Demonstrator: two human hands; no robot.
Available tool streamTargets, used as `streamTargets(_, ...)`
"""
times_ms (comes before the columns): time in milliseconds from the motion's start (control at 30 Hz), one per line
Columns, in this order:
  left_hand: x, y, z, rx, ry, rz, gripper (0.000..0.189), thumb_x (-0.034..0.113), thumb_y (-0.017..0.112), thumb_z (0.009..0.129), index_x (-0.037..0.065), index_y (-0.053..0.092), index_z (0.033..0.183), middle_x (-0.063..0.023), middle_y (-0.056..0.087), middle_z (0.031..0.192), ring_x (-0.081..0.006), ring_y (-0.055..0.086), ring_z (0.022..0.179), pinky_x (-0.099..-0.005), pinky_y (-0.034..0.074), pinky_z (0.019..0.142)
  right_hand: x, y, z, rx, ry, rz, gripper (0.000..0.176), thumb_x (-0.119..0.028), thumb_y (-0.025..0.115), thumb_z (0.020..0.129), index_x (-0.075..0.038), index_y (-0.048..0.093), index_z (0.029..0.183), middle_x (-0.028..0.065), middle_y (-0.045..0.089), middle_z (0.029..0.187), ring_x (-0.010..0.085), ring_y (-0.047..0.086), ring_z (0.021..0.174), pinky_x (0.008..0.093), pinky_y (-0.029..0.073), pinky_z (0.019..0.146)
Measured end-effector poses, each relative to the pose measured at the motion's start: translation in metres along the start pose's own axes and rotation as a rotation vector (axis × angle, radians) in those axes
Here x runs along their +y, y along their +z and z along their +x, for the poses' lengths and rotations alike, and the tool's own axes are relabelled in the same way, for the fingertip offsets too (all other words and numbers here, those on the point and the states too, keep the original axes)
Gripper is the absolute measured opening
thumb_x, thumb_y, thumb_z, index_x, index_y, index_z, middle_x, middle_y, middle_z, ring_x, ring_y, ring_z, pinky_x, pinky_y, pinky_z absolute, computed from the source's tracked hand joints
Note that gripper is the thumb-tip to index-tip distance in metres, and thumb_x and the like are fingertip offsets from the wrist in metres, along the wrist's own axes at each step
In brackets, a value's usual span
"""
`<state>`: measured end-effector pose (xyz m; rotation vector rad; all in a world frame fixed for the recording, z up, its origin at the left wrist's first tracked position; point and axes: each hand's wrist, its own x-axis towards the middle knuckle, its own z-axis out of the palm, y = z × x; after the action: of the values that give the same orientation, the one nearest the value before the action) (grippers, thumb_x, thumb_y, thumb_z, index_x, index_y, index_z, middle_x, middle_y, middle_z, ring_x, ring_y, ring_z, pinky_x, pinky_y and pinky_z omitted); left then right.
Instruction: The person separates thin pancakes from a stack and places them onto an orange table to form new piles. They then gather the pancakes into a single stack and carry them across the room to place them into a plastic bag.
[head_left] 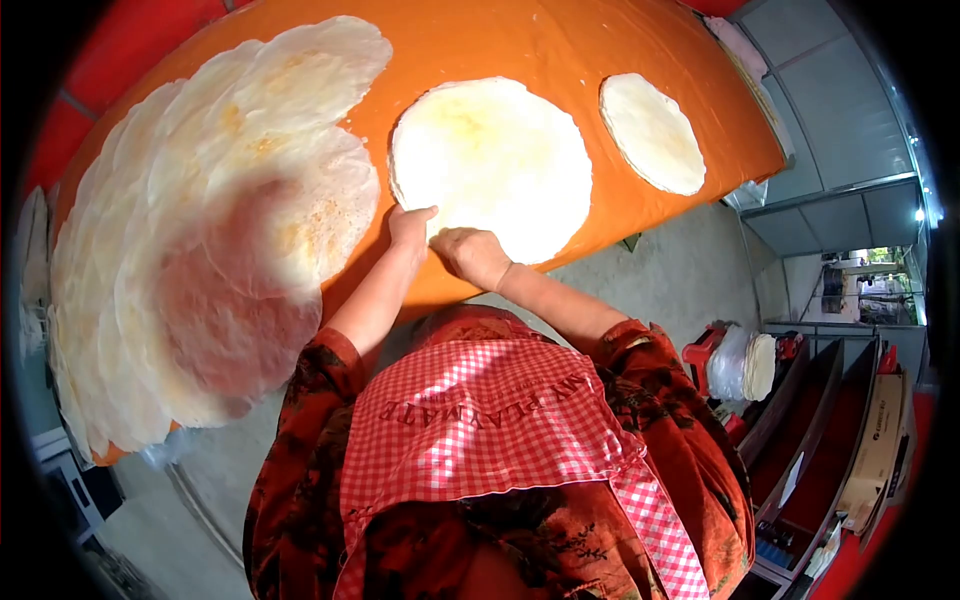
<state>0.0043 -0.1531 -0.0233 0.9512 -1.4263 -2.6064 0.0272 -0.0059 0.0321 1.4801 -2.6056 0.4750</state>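
A stack of thin, round, pale flatbread sheets [495, 150] lies on the orange cloth of the table [480, 40]. At its near left edge is my left hand [408, 226], thumb stretched out over the rim and the other fingers hidden beneath or behind it. My right hand [475, 256] touches the near edge just to the right, its fingers curled in; whatever they hold is too small to make out. Many overlapping thin sheets [200, 200] cover the left side of the table. A smaller round stack [653, 133] sits to the right.
Stacked sheets in clear plastic [740, 364] rest on a red stand at the right. Beyond it are shelves [815, 430] and a cardboard box [877, 450]. The table's near edge runs close to my checked apron [470, 420].
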Motion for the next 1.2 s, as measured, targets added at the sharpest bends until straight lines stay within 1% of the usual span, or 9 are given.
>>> streamTargets(100, -0.003, -0.002, 0.004, -0.027, -0.027, -0.084, 0.028, -0.007, 0.064, 0.080, -0.003, 0.060, 0.107, -0.0133, 0.066, 0.101, -0.0249, 0.065, 0.087, -0.0356, 0.055, 0.073, -0.022, 0.027, -0.019, 0.000, -0.337, 0.053, 0.010, -0.013, 0.064, 0.069, -0.004, 0.063, 0.074, 0.0093, 0.063, 0.074, 0.0275, 0.064, 0.073, 0.0405, 0.050, 0.066)
streamTargets(167, 0.001, 0.000, 0.002, -0.004, -0.056, -0.065, 0.031, -0.007, 0.064, 0.079, -0.004, 0.058, 0.109, -0.0140, 0.066, 0.104, -0.0244, 0.063, 0.093, -0.0353, 0.052, 0.078, -0.036, 0.022, -0.021, -0.392, -0.316, 0.333, 0.013, -0.014, 0.063, 0.073, -0.003, 0.065, 0.079, 0.0104, 0.065, 0.080, 0.0290, 0.064, 0.079, 0.0411, 0.051, 0.069)
streamTargets(600, -0.007, -0.019, 0.000, -0.114, 0.071, 0.130, 0.050, -0.009, 0.062, 0.078, -0.003, 0.042, 0.123, -0.0166, 0.056, 0.119, -0.0269, 0.058, 0.107, -0.0381, 0.048, 0.091, -0.001, -0.012, -0.069, -0.258, 0.323, 1.050, 0.023, 0.009, 0.058, 0.076, -0.002, 0.067, 0.094, 0.0081, 0.064, 0.087, 0.0190, 0.061, 0.080, 0.0310, 0.051, 0.069)
streamTargets(767, 0.003, -0.027, -0.031, 0.184, 0.956, 0.838, 0.052, -0.002, 0.069, 0.075, -0.002, 0.044, 0.121, -0.0120, 0.055, 0.099, -0.0254, 0.055, 0.081, -0.0344, 0.047, 0.076, 0.007, 0.013, -0.152, -0.106, 0.740, 1.385, 0.014, 0.005, 0.063, 0.080, -0.003, 0.065, 0.091, 0.0035, 0.064, 0.079, 0.0114, 0.058, 0.060, 0.0250, 0.049, 0.053)
streamTargets(933, 0.005, -0.047, -0.083, -0.200, 0.555, 0.886, 0.027, -0.004, 0.064, 0.075, 0.000, 0.059, 0.101, -0.0125, 0.053, 0.093, -0.0279, 0.052, 0.084, -0.0386, 0.045, 0.077, 0.013, 0.060, -0.275, -0.132, 1.627, 0.935, 0.016, -0.011, 0.076, 0.076, -0.001, 0.064, 0.081, 0.0033, 0.063, 0.070, 0.0099, 0.057, 0.056, 0.0269, 0.048, 0.051)
streamTargets(1000, 0.001, -0.058, -0.080, -0.294, 0.839, 1.079, 0.024, -0.001, 0.063, 0.076, -0.001, 0.059, 0.099, -0.0145, 0.054, 0.095, -0.0316, 0.054, 0.086, -0.0408, 0.045, 0.079, 0.024, 0.122, -0.369, -0.727, 0.638, -0.009, 0.019, -0.029, 0.075, 0.068, -0.012, 0.068, 0.074, 0.0039, 0.068, 0.078, 0.0241, 0.065, 0.073, 0.0401, 0.053, 0.064)
streamTargets(1100, -0.001, -0.057, -0.085, -0.342, 0.965, 1.145, 0.021, 0.002, 0.062, 0.077, -0.001, 0.058, 0.098, -0.0175, 0.056, 0.097, -0.0367, 0.055, 0.090, -0.0439, 0.045, 0.081, -0.011, 0.131, -0.407, -0.986, 0.886, -0.027, 0.018, -0.032, 0.073, 0.068, -0.018, 0.069, 0.077, 0.0011, 0.070, 0.083, 0.0253, 0.065, 0.084, 0.0415, 0.053, 0.071)
streamTargets(1167, -0.001, -0.054, -0.087, -0.322, 0.966, 1.175, 0.020, 0.001, 0.061, 0.078, -0.001, 0.059, 0.098, -0.0169, 0.056, 0.096, -0.0355, 0.055, 0.088, -0.0433, 0.046, 0.080, -0.023, 0.161, -0.468, -0.607, 0.905, 0.038, 0.018, -0.029, 0.076, 0.070, -0.015, 0.064, 0.073, -0.0005, 0.067, 0.075, 0.0203, 0.064, 0.073, 0.0362, 0.053, 0.064)
streamTargets(1200, -0.002, -0.055, -0.087, -0.331, 0.951, 1.177, 0.018, 0.000, 0.061, 0.078, 0.000, 0.059, 0.097, -0.0154, 0.057, 0.094, -0.0323, 0.056, 0.086, -0.0404, 0.046, 0.077, -0.032, 0.158, -0.461, -0.417, 1.380, 0.383, 0.021, -0.030, 0.076, 0.072, -0.014, 0.062, 0.071, -0.0012, 0.064, 0.072, 0.0181, 0.062, 0.068, 0.0341, 0.053, 0.060)
